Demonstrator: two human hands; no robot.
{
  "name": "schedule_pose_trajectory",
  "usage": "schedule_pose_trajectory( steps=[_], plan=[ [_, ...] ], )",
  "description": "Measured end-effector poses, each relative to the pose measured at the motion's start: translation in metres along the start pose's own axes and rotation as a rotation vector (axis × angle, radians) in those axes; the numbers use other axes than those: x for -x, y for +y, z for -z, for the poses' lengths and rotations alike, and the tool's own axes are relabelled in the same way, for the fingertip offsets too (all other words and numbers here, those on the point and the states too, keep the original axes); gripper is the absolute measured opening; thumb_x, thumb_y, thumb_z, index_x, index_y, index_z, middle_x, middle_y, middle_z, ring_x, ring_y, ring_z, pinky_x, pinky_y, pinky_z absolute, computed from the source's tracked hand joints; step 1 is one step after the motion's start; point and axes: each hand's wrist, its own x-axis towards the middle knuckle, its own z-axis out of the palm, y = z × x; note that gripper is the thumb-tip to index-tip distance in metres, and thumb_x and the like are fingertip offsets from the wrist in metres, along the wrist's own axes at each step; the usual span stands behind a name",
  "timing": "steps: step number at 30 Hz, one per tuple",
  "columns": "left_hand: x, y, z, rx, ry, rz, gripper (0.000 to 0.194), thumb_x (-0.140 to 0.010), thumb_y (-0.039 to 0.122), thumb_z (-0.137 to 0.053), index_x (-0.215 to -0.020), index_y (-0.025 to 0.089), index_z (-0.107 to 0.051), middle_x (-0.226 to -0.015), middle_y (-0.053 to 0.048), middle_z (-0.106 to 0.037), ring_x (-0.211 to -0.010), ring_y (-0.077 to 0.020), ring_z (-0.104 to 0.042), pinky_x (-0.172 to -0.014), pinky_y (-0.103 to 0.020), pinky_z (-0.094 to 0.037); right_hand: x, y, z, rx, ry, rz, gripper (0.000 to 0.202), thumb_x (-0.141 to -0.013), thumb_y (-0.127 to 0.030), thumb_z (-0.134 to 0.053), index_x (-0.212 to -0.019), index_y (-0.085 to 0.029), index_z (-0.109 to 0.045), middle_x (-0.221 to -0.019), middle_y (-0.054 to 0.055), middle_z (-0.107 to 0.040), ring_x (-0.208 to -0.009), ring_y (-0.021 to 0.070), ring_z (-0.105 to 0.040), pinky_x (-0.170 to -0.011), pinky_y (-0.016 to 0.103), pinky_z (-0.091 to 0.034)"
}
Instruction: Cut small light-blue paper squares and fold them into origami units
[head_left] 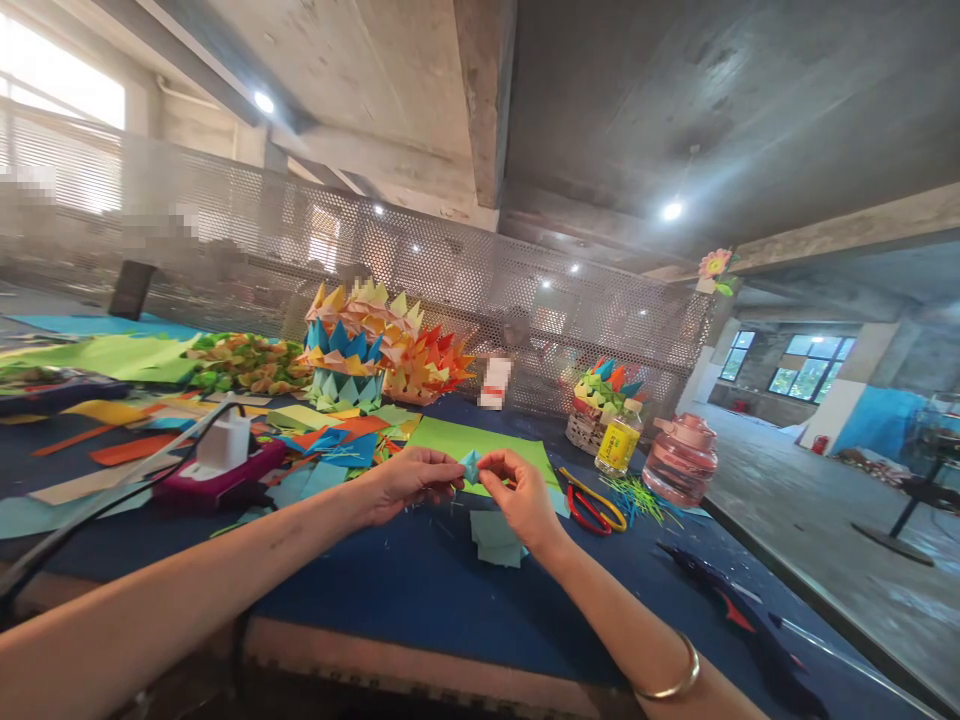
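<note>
Between the fingertips of both hands is a small folded piece of light blue paper, held above the table. My left hand pinches its left side, and my right hand grips its right side. Just below them, pale blue paper pieces lie on the dark blue tabletop. A light green sheet lies behind the hands. To the right of my right hand rest scissors with red and yellow handles.
Paper-petal crowns and colored scraps cover the left side, beside a purple power strip. At right stand a yellow-labeled bottle, a pink jug and a glue gun. A mesh panel rises behind.
</note>
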Motion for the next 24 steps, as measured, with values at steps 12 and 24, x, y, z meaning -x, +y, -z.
schedule_pose_trajectory(
  steps=[12,24],
  plan=[
    [-0.0003,-0.0015,-0.0006,-0.087,-0.013,-0.067,0.024,-0.058,0.034,-0.07,-0.058,0.013,-0.059,-0.053,0.003,-0.056,-0.049,-0.0072,-0.045,-0.049,-0.02,-0.031,0.0026,0.0002,-0.0013,0.113,0.004,0.071,0.017,-0.074,-0.032,-0.059,-0.081,-0.017,-0.06,-0.082,0.004,-0.06,-0.068,0.0132,-0.055,-0.054,0.022,-0.043],
    [0.0003,-0.0015,-0.0009,-0.087,-0.033,-0.058,0.023,-0.058,0.035,-0.07,-0.06,0.013,-0.062,-0.054,0.002,-0.056,-0.051,-0.0075,-0.046,-0.05,-0.02,-0.031,0.0025,-0.0016,-0.0036,0.081,-0.016,0.106,0.009,-0.072,-0.023,-0.058,-0.078,-0.018,-0.062,-0.083,0.003,-0.058,-0.068,0.0122,-0.054,-0.054,0.021,-0.043]
  ],
)
